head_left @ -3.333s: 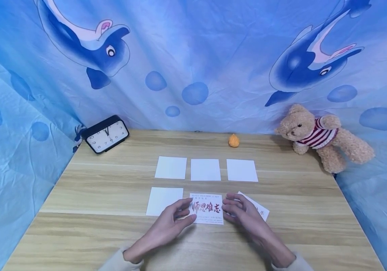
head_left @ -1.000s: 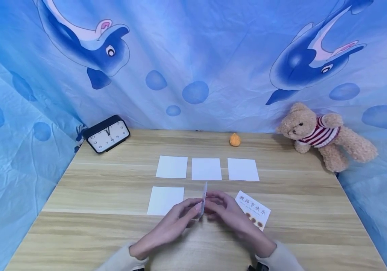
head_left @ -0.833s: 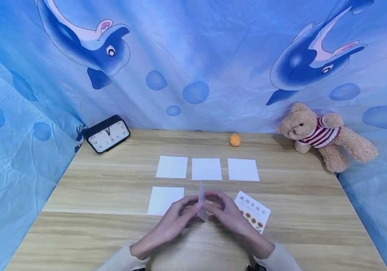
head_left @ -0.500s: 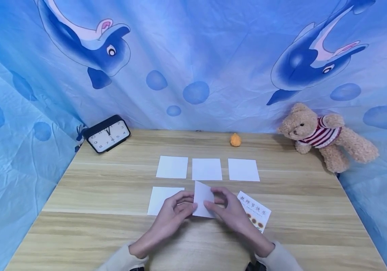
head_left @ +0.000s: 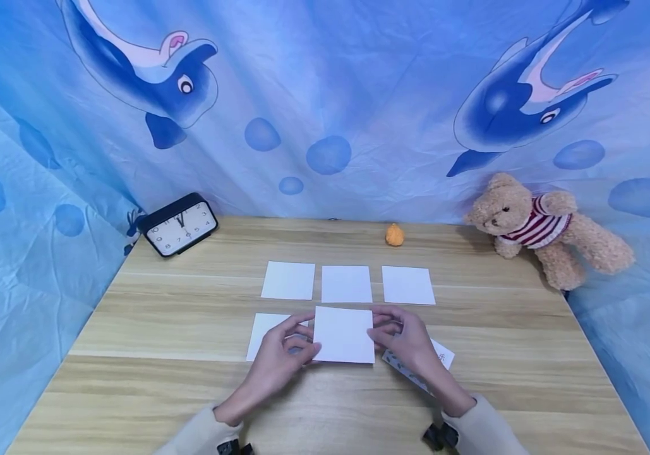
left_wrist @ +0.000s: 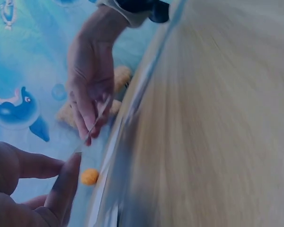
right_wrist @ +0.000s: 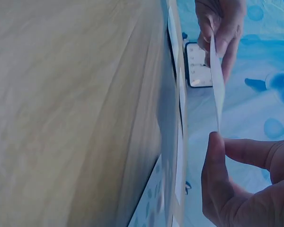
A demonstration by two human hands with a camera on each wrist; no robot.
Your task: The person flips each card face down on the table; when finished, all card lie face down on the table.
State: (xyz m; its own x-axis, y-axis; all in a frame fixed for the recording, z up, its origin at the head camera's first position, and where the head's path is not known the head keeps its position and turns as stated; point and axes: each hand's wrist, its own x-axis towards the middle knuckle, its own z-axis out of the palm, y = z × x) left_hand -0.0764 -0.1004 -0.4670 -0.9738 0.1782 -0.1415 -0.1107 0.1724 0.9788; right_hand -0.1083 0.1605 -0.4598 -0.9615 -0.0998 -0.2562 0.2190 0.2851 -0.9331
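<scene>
A square card (head_left: 344,335), its blank white side up, is held just above the table between both hands. My left hand (head_left: 280,355) pinches its left edge between thumb and fingers, and my right hand (head_left: 407,338) pinches the right edge. Edge-on, the same card (right_wrist: 217,80) shows apart from the tabletop in the right wrist view. Behind my left hand lies a blank white card (head_left: 264,330), partly covered. Under my right hand and wrist lies a tilted printed card (head_left: 443,355), mostly hidden. The left wrist view shows the left fingers (left_wrist: 61,189) at the card's edge.
Three blank white cards (head_left: 288,280) lie in a row on the wooden table (head_left: 160,328). Farther back are a black-framed clock (head_left: 181,226), a small orange object (head_left: 395,235) and a teddy bear (head_left: 529,218) in a striped shirt. A blue dolphin-print curtain (head_left: 381,82) hangs behind.
The card between the hands showed red characters at first. It was lifted, stood on edge and turned over, and now shows its blank side. The right hand has moved right, covering the tilted card.
</scene>
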